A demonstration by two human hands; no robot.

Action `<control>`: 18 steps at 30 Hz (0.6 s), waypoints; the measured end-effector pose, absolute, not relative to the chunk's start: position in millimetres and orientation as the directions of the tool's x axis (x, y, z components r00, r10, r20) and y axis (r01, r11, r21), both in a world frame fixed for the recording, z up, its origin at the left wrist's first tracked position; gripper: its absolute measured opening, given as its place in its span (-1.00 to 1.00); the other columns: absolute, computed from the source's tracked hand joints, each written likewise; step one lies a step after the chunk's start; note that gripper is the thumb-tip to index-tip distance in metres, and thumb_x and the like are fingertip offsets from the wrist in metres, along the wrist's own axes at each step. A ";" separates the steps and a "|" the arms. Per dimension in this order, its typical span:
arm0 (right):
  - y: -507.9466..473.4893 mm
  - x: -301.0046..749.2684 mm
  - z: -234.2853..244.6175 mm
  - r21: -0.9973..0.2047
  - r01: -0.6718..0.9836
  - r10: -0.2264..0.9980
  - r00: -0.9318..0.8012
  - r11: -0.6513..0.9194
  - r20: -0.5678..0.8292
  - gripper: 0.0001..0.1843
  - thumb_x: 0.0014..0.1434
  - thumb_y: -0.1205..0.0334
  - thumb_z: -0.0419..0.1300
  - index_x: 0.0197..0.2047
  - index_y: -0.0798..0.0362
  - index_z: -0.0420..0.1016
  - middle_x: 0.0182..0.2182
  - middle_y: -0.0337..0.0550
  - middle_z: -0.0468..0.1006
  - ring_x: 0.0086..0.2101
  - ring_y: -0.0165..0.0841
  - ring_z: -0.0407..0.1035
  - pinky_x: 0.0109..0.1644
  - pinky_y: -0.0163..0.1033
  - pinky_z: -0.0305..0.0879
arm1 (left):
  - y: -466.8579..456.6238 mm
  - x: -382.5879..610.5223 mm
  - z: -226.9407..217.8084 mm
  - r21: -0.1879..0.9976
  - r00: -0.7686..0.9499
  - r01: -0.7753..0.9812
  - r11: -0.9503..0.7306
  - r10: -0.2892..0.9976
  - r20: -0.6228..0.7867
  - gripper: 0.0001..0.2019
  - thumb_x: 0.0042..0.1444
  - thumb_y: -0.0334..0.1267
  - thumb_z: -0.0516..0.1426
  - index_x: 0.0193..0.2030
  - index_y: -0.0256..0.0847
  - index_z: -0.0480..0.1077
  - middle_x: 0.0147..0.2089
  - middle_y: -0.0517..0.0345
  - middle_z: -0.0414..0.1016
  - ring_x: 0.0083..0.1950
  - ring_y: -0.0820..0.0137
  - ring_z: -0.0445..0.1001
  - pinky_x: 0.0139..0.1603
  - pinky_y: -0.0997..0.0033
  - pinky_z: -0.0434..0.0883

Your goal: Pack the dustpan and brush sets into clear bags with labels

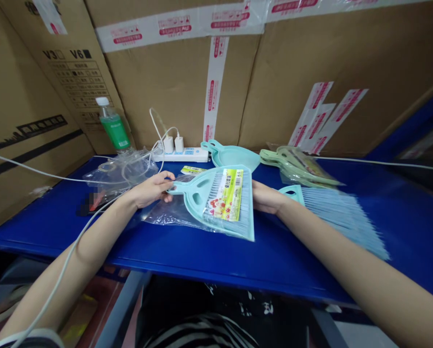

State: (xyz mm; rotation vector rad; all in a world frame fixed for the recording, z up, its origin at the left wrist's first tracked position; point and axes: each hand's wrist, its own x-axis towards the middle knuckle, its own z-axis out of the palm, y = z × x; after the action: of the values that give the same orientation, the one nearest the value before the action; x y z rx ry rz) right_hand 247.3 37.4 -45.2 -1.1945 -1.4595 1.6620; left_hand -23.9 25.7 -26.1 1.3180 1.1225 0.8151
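Above the blue table I hold a light-blue dustpan (192, 197) with a blue-bristled brush (209, 197) lying in it. A yellow-green label card (228, 195) rests over the bristles. My left hand (151, 188) is closed on the dustpan's handle, at its looped end. The wide edge of the pan is in my right hand (266, 197), whose fingers are mostly hidden behind it. A clear plastic bag (172, 215) lies below the handle; whether it also wraps the pan I cannot tell. Beyond my right forearm lies a loose pile of blue-bristled brushes (341, 212).
At the back stand more light-blue dustpans (236, 157) and bagged green dustpans (306, 166). A white power strip (190, 154) with plugged chargers, a green-labelled bottle (113, 126) and crumpled plastic bags (124, 166) sit back left. A white cable (71, 253) crosses my left arm. Cardboard (176, 82) walls the rear.
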 end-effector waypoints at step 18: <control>36.1 240.2 -39.2 -0.946 0.072 0.913 -0.249 -0.317 -0.325 -0.80 0.16 0.42 0.11 -0.17 0.08 0.51 -0.09 -0.03 0.61 -0.07 -0.22 0.49 0.03 -0.10 0.43 | 26.3 -25.7 -28.7 0.981 0.307 0.154 0.122 0.937 -0.165 -0.82 0.11 -0.39 0.15 -0.27 -0.20 0.17 -0.61 0.35 0.36 -0.62 0.56 0.36 -0.55 0.59 0.28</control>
State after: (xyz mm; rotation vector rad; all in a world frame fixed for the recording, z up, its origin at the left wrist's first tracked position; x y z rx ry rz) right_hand 240.2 36.1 -39.2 -1.3405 -1.2504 1.6396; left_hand -25.7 26.3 -28.7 1.3310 1.1244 0.7981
